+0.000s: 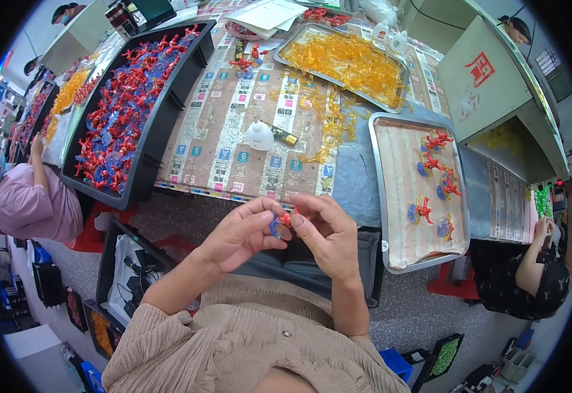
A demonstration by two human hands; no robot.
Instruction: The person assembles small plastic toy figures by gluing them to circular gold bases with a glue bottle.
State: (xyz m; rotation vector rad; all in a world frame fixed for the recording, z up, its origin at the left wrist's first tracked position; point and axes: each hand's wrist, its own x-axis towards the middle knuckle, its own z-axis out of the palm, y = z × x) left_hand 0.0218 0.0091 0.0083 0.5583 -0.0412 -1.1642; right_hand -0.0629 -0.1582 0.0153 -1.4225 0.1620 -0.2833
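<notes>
Both hands meet just below the table point(247, 137) edge, close to the body. The left hand point(243, 232) pinches a small blue piece point(275, 226) at its fingers, while the right hand point(325, 232) grips a small red piece point(286, 218) against it, the two parts touching, held up close likely for a clear look. Right of the hands, a metal tray point(391, 196) holds joined red-and-blue figures laid apart. Upper left, a black bin point(148, 141) brims with loose red and blue parts. Patterned paper covers the table; other people work around it.
</notes>
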